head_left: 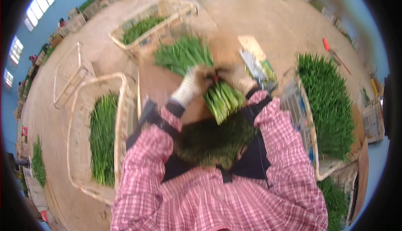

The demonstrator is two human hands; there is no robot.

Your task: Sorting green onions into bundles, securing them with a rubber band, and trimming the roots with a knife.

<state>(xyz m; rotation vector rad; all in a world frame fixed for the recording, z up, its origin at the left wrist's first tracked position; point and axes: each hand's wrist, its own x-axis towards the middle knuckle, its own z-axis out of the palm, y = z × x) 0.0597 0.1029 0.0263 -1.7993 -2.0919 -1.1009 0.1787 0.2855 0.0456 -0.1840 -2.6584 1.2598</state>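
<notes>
A bunch of garlic chives (pixel 224 101) lies across the brown board (pixel 157 88), its pale cut ends toward me and its green leaves fanned out to the far left. My left hand (pixel 197 81), in a dirty whitish glove, closes on the bunch at its middle. From the other side my right hand (pixel 235 78), gloved too, meets it there with bent fingers. Between the fingertips shows a small red tie (pixel 216 79) against the stalks. Motion blurs both hands, so the exact finger grip on the tie is unclear.
Crates of chives stand at left (pixel 71 147), far left (pixel 167 21) and right (pixel 312 139). Beside the board's right edge lie a knife-like blade (pixel 250 63) and a printed package (pixel 266 70). A red-handled tool (pixel 331 51) rests on the floor. Leaf scraps (pixel 213 143) cover my lap.
</notes>
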